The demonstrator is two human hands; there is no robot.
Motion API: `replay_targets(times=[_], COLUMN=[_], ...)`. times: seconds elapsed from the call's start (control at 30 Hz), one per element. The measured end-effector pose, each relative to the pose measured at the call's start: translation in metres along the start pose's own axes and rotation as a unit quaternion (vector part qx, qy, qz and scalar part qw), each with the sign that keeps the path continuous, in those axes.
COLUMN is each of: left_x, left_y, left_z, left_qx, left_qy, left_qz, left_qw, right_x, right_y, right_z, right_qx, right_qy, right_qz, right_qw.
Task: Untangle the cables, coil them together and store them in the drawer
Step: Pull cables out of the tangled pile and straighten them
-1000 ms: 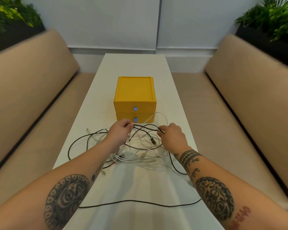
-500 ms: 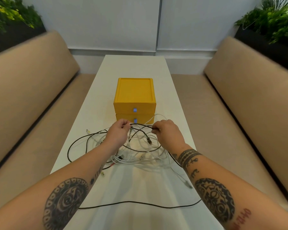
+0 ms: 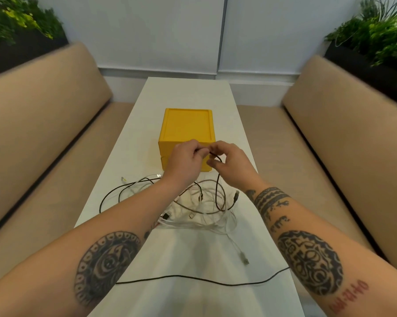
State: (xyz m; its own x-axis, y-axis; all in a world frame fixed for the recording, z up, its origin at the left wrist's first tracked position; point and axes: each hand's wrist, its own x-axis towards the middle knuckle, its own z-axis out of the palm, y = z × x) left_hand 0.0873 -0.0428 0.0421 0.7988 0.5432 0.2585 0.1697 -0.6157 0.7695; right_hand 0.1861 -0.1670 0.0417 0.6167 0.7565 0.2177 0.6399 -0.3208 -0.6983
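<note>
Both hands meet in front of the yellow box (image 3: 186, 126). The left hand (image 3: 185, 162) and the right hand (image 3: 235, 167) each pinch a black cable (image 3: 217, 186) between thumb and fingertips, close together. Below the right hand the cable drops in a loop into the tangle (image 3: 199, 211) of white and dark cables on the white table (image 3: 188, 92), just in front of the box. Its drawers (image 3: 166, 148) sit flush, partly hidden by the hands.
</note>
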Motion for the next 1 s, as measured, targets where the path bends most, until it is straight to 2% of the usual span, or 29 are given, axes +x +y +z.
replay_targets(times=[0.1, 0.17, 0.23, 0.3, 0.43, 0.5, 0.57, 0.77, 0.87, 1.0], left_x=[0.001, 0.002, 0.007, 0.012, 0.020, 0.022, 0.024, 0.027, 0.027, 0.025], left_y=[0.011, 0.015, 0.018, 0.022, 0.036, 0.047, 0.061, 0.105, 0.111, 0.094], left_z=[-0.006, -0.013, -0.024, -0.035, -0.055, -0.064, -0.072, -0.089, -0.093, -0.097], left_qx=[-0.048, -0.086, -0.142, -0.204, -0.344, -0.379, -0.409, -0.557, -0.553, -0.474], left_qy=[0.016, 0.047, 0.075, 0.093, 0.109, 0.112, 0.114, 0.090, 0.101, 0.110], left_qz=[-0.021, -0.048, -0.071, -0.087, -0.118, -0.121, -0.110, -0.052, -0.033, -0.027], left_qw=[0.998, 0.994, 0.985, 0.971, 0.925, 0.911, 0.899, 0.824, 0.826, 0.873], right_x=[-0.007, -0.012, -0.019, -0.028, -0.040, -0.039, -0.035, -0.012, -0.005, -0.001], right_y=[0.000, 0.003, 0.012, 0.021, 0.016, 0.010, 0.000, -0.025, -0.028, -0.034], right_z=[0.008, 0.011, 0.012, 0.015, 0.028, 0.036, 0.041, 0.041, 0.031, 0.015], right_qx=[0.051, 0.095, 0.081, 0.044, 0.079, 0.086, 0.094, 0.046, 0.037, 0.044], right_qy=[-0.009, 0.021, 0.022, -0.024, -0.074, -0.082, -0.084, -0.053, -0.037, -0.034], right_qz=[0.012, 0.055, 0.077, 0.079, 0.084, 0.071, 0.059, 0.059, 0.053, 0.056], right_qw=[0.999, 0.994, 0.993, 0.996, 0.991, 0.990, 0.990, 0.996, 0.997, 0.997])
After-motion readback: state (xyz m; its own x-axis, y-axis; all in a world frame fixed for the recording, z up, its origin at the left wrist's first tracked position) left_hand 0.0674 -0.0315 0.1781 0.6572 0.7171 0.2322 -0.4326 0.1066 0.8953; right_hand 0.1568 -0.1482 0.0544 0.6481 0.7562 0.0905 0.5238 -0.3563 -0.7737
